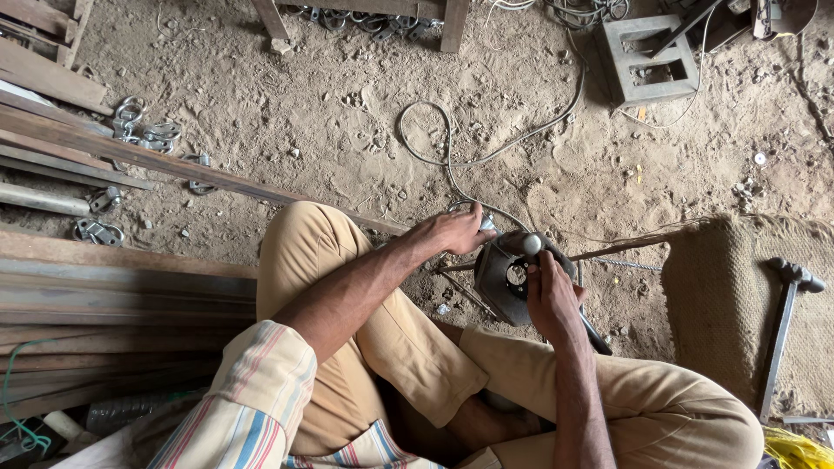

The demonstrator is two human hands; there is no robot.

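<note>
Sandy dirt floor [347,113] spreads across the whole place, loose and open ahead of the seated person. Stacked wooden planks [104,287] hem in the left side, and a coarse woven mat [730,295] with a hammer [782,330] lying on it closes the right. A grey cable [452,161] loops over the open sand, and a concrete block [647,56] sits far off beyond it.

Between the knees lies a dark, rusty metal housing [504,278], roughly boxy with a round opening in its face, tilted on the ground beside a thin rod [625,246].

The left hand [456,230] rests curled at the housing's upper left corner; I cannot tell what it grips. The right hand [552,300] is closed around a dark handle [595,334], with a pale rounded knob [532,244] just beyond its fingertips.
</note>
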